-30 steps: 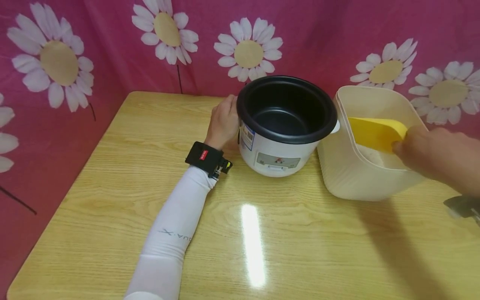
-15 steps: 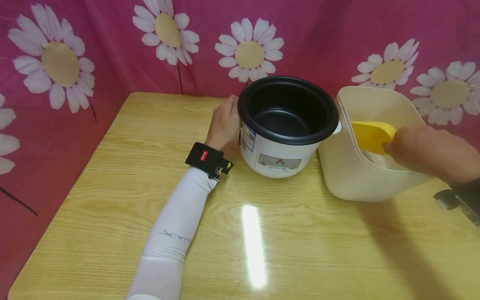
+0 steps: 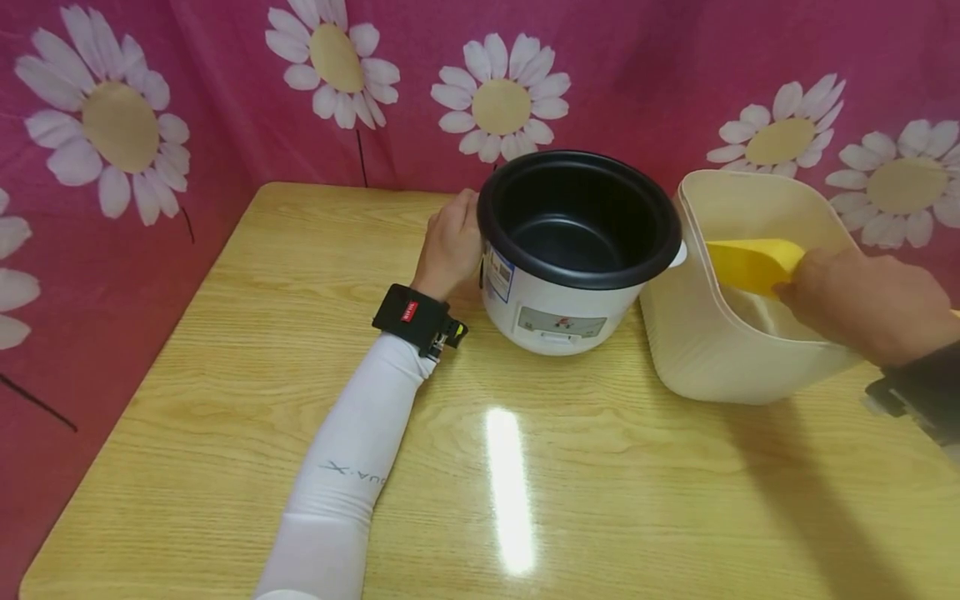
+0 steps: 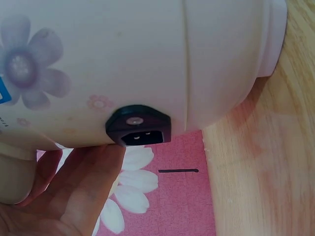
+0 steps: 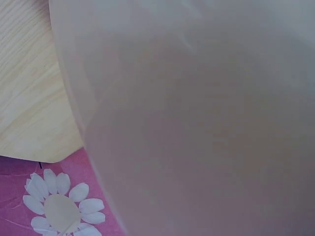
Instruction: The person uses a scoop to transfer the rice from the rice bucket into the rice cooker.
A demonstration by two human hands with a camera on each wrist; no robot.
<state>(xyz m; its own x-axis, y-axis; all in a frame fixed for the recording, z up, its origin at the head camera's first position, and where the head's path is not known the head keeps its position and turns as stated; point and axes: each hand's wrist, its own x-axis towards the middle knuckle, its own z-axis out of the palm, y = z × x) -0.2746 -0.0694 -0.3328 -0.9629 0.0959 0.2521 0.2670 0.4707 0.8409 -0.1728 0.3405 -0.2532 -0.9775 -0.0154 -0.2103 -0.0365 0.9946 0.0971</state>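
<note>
A white rice cooker (image 3: 547,321) with a black inner pot (image 3: 577,242) stands without a lid on the wooden table; nothing shows inside the pot. My left hand (image 3: 450,242) holds the cooker's left side at the handle; in the left wrist view its fingers (image 4: 88,172) go behind the body, near a black power socket (image 4: 138,129). Right of the cooker is a cream bin (image 3: 697,358) with pale contents low inside. My right hand (image 3: 870,304) grips a yellow scoop (image 3: 750,262) inside the bin's mouth. The bin's wall (image 5: 197,123) fills most of the right wrist view.
The cooker's right handle (image 3: 678,255) sits close to the bin's wall. Behind the table (image 3: 315,242) hangs a pink flowered cloth (image 3: 630,83). A bright light streak lies on the tabletop in front of the cooker.
My right hand has shifted a little left and then slightly back right, with the scoop staying inside the bin. The left hand and the cooker have hardly moved.
</note>
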